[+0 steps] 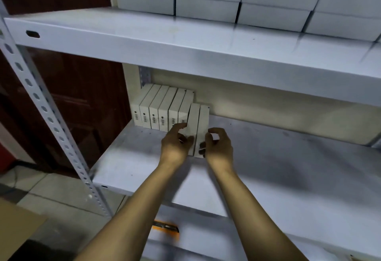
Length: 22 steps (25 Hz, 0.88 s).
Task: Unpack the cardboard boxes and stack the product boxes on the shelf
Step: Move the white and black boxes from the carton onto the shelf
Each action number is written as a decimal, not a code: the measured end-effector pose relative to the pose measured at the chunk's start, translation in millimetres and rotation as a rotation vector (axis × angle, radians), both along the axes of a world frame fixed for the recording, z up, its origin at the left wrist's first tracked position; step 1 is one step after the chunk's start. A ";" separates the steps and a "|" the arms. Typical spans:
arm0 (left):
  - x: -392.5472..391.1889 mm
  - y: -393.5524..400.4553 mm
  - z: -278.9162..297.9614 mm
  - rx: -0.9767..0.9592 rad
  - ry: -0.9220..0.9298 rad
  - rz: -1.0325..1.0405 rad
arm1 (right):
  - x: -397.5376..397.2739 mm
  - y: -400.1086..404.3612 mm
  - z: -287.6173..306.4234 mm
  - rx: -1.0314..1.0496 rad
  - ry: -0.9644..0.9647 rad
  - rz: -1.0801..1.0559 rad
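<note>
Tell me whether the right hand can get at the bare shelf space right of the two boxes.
Probably yes: the right hand is beside the two boxes, and the shelf there looks bare.

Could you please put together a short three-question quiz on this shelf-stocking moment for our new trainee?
1. True or false: the two product boxes between the hands stand upright on the middle shelf.
2. Which hand touches the left one of those two boxes: the left hand or the right hand?
3. Multiple choice: where is the row of barcoded boxes? A) on the upper shelf; B) at the back left of the middle shelf; C) on the floor.

Key
1. True.
2. The left hand.
3. B; the two boxes sit nearer the front edge, at the row's right end.
</note>
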<state>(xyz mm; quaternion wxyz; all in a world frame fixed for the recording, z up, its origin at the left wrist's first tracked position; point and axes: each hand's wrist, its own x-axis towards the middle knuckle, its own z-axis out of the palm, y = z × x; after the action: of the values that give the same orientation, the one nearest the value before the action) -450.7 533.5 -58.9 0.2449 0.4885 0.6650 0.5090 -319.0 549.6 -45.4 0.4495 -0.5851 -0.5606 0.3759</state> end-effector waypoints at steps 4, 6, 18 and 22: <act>4.7 1.6 2.9 -0.016 -0.029 0.007 | -2.7 7.6 0.6 -0.023 0.004 0.023; 5.2 2.7 0.9 -0.011 -0.041 -0.001 | -3.9 11.2 2.0 -0.029 -0.001 0.041; 5.8 16.6 -6.4 -0.034 0.012 -0.106 | -9.2 28.5 -1.7 -0.069 0.079 0.048; 6.0 21.6 -3.4 -0.069 0.043 -0.142 | -9.6 36.2 -2.3 -0.056 0.083 0.077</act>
<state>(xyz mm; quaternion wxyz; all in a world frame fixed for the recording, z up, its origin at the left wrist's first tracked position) -444.7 555.1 -62.2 0.2829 0.5362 0.6511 0.4566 -328.6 585.8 -47.7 0.4411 -0.5592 -0.5529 0.4325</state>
